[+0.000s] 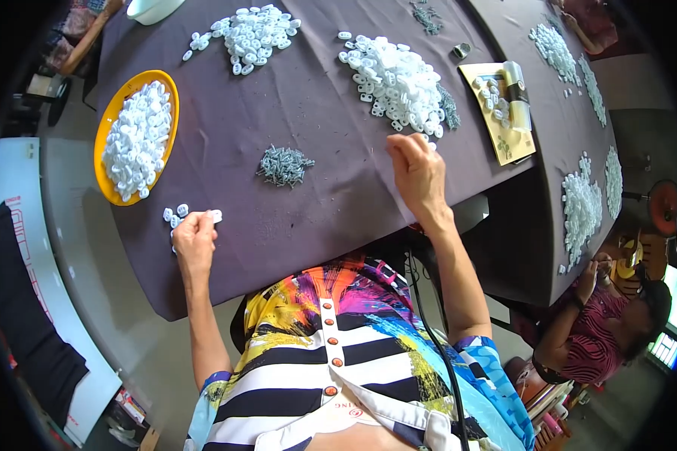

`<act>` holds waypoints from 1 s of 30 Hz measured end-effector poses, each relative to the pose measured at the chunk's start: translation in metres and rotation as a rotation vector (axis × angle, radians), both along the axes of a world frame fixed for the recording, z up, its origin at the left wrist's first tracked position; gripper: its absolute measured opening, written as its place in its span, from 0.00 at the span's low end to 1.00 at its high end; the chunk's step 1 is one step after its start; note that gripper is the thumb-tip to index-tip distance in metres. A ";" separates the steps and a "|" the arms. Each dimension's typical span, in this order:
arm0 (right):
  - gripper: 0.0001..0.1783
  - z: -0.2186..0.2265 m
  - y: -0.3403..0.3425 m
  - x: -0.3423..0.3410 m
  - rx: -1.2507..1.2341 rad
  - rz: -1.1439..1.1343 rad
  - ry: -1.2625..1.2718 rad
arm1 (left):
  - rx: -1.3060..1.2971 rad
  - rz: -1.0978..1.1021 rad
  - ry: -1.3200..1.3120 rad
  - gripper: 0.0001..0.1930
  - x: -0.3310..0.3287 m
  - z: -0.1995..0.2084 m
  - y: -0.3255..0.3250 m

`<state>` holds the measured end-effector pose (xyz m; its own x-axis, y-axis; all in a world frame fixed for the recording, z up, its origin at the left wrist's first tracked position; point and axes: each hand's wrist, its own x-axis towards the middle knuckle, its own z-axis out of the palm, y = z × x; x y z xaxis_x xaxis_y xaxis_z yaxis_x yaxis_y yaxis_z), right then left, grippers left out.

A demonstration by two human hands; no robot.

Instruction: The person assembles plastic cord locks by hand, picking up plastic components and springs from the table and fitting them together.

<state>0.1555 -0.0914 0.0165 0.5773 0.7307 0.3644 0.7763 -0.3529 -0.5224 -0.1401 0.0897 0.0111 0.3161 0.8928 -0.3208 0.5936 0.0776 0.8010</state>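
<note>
My left hand [194, 244] is closed at the left front of the table, with a small white oval plastic piece [216, 216] between thumb and fingers. Beside it lie several loose white pieces [174, 215], partly hidden behind the hand. My right hand [419, 174] is closed in a pinch just in front of a large heap of white pieces [395, 79]. Whatever its fingertips hold, if anything, is too small to make out. Between my hands lies a pile of small grey metal screws [284, 165].
A yellow-rimmed oval tray [174, 113] full of white pieces stands at the left. Farther back are another white heap [252, 37] and a white bowl [154, 9]. At the right sits a yellow board [513, 150] with a clear tube. Other people sit around the adjoining tables.
</note>
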 end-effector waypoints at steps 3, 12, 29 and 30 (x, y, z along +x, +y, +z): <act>0.05 0.002 0.008 0.013 -0.132 -0.107 -0.104 | 0.117 0.030 0.062 0.11 -0.007 0.001 0.007; 0.08 -0.010 0.022 0.022 -0.350 -0.197 -0.175 | 0.378 0.029 0.210 0.14 -0.008 0.006 0.003; 0.09 0.012 0.032 -0.087 -0.055 0.189 1.222 | -0.586 -0.038 -0.781 0.08 0.079 -0.005 -0.072; 0.09 0.009 0.032 -0.087 -0.058 0.186 1.225 | -0.595 -0.050 -0.794 0.08 0.079 -0.005 -0.072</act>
